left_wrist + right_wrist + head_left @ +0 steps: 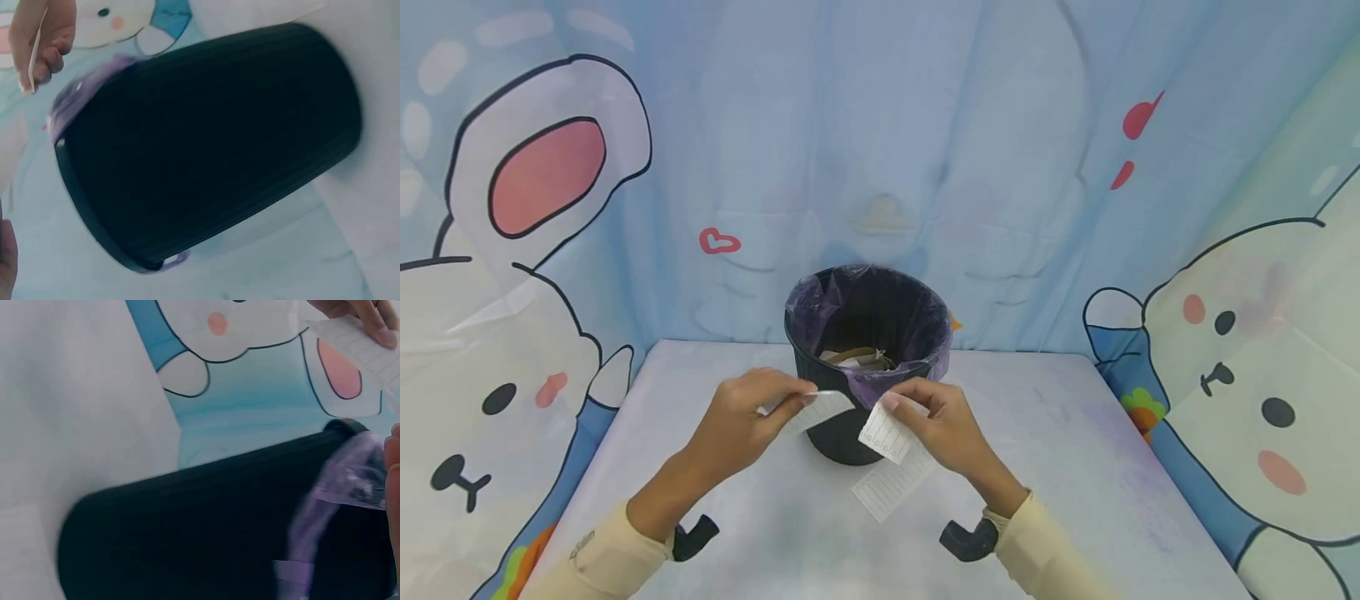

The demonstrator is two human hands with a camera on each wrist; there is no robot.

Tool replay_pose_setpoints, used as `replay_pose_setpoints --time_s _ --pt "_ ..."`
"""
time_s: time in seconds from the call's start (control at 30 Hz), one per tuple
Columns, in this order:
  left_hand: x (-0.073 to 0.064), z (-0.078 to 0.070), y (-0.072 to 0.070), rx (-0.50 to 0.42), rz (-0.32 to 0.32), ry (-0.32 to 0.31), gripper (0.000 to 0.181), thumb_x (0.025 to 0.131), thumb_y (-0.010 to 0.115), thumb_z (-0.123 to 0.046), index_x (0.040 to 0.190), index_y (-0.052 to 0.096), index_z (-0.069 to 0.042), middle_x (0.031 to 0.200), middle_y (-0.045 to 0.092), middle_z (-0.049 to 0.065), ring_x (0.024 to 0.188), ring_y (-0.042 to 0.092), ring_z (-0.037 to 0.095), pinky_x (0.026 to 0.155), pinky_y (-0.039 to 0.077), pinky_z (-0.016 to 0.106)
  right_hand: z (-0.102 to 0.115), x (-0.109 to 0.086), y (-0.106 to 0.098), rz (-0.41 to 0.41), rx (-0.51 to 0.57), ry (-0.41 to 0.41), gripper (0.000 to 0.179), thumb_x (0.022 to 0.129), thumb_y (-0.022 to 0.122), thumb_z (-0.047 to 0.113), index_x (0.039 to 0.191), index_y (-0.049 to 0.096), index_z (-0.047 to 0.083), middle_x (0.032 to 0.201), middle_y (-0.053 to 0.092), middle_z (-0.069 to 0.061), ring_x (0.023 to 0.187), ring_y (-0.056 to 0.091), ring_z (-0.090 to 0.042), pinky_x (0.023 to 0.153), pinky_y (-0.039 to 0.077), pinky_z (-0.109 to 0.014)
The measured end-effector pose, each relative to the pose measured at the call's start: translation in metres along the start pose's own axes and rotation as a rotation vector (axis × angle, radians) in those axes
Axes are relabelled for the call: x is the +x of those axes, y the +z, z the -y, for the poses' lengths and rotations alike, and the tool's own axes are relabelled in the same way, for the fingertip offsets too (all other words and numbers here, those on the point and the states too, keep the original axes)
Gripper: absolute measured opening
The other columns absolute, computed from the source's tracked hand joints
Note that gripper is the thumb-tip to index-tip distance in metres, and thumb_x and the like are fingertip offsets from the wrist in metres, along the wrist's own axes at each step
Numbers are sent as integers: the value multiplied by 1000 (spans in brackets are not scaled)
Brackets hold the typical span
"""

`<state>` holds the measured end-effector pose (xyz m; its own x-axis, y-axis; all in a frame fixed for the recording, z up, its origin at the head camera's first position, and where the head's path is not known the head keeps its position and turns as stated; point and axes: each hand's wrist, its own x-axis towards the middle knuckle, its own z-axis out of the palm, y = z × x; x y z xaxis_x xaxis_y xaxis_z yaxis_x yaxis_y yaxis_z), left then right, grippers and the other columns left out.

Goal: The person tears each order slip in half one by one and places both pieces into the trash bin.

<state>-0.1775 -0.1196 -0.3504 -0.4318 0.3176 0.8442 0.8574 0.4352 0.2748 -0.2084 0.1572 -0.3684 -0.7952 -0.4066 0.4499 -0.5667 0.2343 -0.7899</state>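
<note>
My left hand (748,421) pinches a piece of lined white paper (822,410) between thumb and fingers. Its counterpart, my right hand (942,421), pinches a smaller white paper piece (886,433) with a row of small printed marks along its lower edge. Both hands are above the table, in front of a black trash bin (842,437) lined with a purple plastic bag (868,387). Under the right hand, a lined paper sheet (887,492) lies on the table. In the right wrist view, the left hand's paper (365,347) shows near the bin's rim.
Brown and white scraps (859,358) lie inside the bin, which stands upright on a white-covered table (737,533). Behind it hangs a light blue curtain (880,125) printed with cartoon rabbits. Dark curved pieces (970,540) stick out by both cuffs.
</note>
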Motion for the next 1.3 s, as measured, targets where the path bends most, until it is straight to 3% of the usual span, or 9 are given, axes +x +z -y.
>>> replay_pose_setpoints --time_s 0.13,0.27,0.43,0.67,0.9,1.07,1.2,1.3 --pt "24 5 -1 -3 -67 -114 22 81 79 4 102 78 -3 95 78 6 85 73 18 77 59 27 14 21 -17 -31 -16 -69 11 96 63 1 101 73 -2 89 74 -17 67 65 -7 58 55 -24" --pt "45 10 2 -15 -100 -250 18 90 74 -5 107 77 -3 102 78 8 94 73 20 83 59 38 28 41 -29 -59 -52 -76 16 97 62 4 106 73 -4 95 75 -18 74 67 -6 66 56 -22" --pt "61 23 12 -49 -130 -336 18 93 71 -8 109 76 -1 99 77 10 87 67 18 78 57 35 32 67 -36 -80 -120 -86 21 98 64 9 112 75 -1 102 76 -17 80 67 -6 69 55 -19" --pt "63 42 31 -31 -76 -390 21 97 67 -11 113 75 -1 109 76 13 106 71 26 91 57 44 20 90 -39 -114 -177 -67 21 97 67 13 112 76 1 109 75 -15 85 67 -4 70 53 -17" --pt "58 46 39 -24 -57 -411 20 97 67 -11 112 75 -2 109 76 12 105 71 27 90 57 44 5 95 -39 -87 -226 -60 22 97 68 17 112 77 5 110 76 -11 83 68 -11 67 51 -19" --pt "56 46 41 -17 -38 -393 21 97 67 -13 113 75 -2 107 76 11 103 70 26 90 57 44 2 91 -39 -49 -249 -83 28 97 68 19 122 73 7 116 74 -10 97 73 -19 77 58 -24" --pt "56 45 41 -7 -21 -387 24 96 69 -14 116 73 -2 108 75 10 103 70 25 94 55 44 2 89 -41 -39 -233 -55 34 98 66 22 129 68 8 122 72 -10 106 72 -22 90 58 -34" --pt "57 40 40 12 -43 -388 29 95 71 -19 119 71 -4 110 74 9 105 68 24 97 54 43 3 87 -45 -58 -224 -30 36 100 64 25 132 66 8 125 71 -12 111 70 -23 94 56 -36"
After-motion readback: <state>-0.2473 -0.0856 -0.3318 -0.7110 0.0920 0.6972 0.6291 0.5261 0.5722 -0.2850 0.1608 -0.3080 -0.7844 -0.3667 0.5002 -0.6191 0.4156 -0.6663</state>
